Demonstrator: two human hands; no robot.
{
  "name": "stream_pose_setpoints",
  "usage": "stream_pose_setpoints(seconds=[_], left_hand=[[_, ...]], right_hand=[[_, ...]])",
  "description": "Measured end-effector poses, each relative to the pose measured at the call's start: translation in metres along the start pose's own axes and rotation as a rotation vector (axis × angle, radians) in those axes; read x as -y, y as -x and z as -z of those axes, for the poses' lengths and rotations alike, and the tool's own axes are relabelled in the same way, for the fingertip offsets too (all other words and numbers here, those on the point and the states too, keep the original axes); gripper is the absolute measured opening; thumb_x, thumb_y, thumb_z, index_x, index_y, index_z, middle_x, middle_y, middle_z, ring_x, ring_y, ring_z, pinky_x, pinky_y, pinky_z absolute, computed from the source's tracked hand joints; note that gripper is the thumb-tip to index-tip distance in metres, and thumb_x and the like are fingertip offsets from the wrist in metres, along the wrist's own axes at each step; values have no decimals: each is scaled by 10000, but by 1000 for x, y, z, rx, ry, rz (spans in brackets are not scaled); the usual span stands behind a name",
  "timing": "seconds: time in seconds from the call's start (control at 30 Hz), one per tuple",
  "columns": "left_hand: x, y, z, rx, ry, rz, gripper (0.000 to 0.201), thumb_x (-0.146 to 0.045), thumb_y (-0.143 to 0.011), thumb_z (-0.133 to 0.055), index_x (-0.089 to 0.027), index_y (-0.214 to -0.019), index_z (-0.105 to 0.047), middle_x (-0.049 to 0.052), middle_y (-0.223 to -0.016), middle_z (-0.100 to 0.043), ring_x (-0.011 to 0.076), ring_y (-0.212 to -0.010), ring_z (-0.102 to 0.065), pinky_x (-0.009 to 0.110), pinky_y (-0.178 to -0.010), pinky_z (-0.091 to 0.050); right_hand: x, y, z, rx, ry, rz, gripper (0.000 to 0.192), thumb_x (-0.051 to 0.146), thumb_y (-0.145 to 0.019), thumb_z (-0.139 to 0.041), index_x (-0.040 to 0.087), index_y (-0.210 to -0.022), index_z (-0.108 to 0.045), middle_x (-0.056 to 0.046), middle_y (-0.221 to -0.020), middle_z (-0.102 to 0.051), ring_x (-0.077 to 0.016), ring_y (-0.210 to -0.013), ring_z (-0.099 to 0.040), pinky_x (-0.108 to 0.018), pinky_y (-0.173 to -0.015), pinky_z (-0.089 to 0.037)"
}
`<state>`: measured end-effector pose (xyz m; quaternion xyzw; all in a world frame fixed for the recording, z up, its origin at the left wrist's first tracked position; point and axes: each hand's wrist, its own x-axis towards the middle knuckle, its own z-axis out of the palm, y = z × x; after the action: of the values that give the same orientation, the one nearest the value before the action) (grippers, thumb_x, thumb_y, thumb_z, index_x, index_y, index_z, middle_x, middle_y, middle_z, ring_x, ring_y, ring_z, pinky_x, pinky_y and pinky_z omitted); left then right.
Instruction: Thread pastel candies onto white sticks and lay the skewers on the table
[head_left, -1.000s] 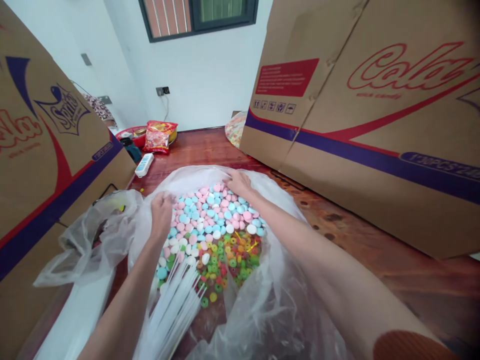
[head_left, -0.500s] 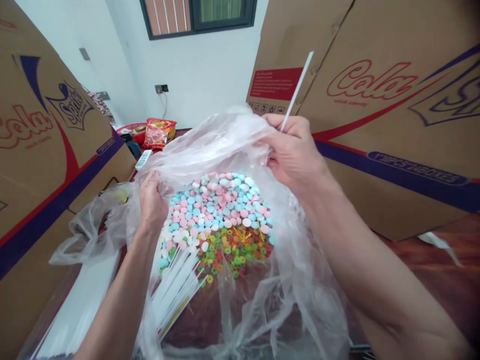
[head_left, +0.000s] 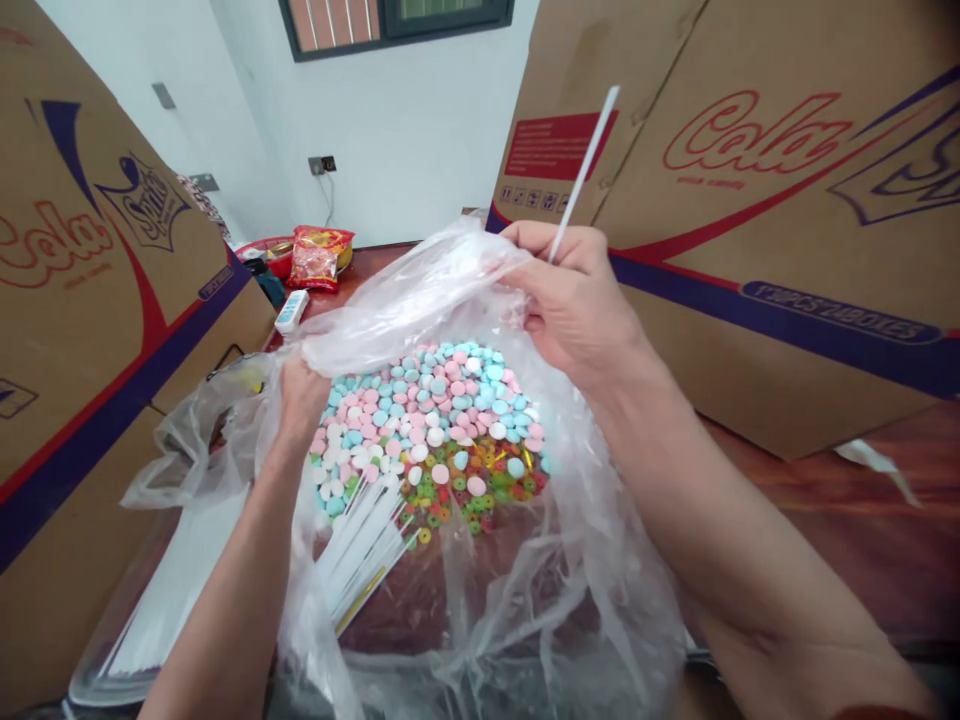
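Observation:
A big clear plastic bag [head_left: 420, 290] lies open on a dark red wooden table [head_left: 847, 510]. Inside it sits a heap of pink, blue and white candies [head_left: 431, 410], small coloured ring candies [head_left: 465, 495] and a bundle of white sticks [head_left: 360, 550]. My right hand [head_left: 577, 300] lifts the bag's far edge and also grips one white stick [head_left: 585, 170] that points up. My left hand [head_left: 300, 395] pinches the bag's left edge.
Large brown Cola cartons stand at the right [head_left: 750, 200] and the left [head_left: 82, 330]. Another crumpled clear bag [head_left: 191, 440] lies at the left. Far back are a red snack packet [head_left: 315, 255], a white remote-like item [head_left: 291, 312] and a wall socket [head_left: 321, 165].
My right hand rose from the candy heap, pulling the bag's far edge up and holding a white stick. My left hand kept hold of the bag's left edge and shifted slightly.

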<state>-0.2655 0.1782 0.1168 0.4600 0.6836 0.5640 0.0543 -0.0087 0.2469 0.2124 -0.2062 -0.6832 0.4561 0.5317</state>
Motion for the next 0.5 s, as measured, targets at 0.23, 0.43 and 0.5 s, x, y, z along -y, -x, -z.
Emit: stream_pose_setpoints(seconds=[0.23,0.43,0.5], left_hand=[[-7,-13,-17,-33,623,185,224,-427,-811,-599,-205,-808,-631,43,-778,-706,216,-888,-678,311,-789,-569],[5,1,-9,152,522,242,205,-348,-650,-673,-195,-783,-648,31,-704,-676,234,-826,-682,332,-770,-573],[6,7,2,388,455,202,331,-367,-594,-741,-189,-866,-680,54,-816,-720,272,-915,-691,375,-845,-569]], right_hand=[[-36,-8,4,-72,89,-23,269,261,-824,-714,218,-692,-483,60,-594,-369,-89,-543,-426,-199,-440,-390],[-42,-13,12,-239,97,46,333,370,-864,-681,237,-658,-456,45,-594,-369,-114,-570,-438,-224,-443,-368],[-36,-16,13,-317,115,57,339,362,-878,-661,239,-644,-447,43,-589,-354,-111,-570,-420,-223,-443,-351]])
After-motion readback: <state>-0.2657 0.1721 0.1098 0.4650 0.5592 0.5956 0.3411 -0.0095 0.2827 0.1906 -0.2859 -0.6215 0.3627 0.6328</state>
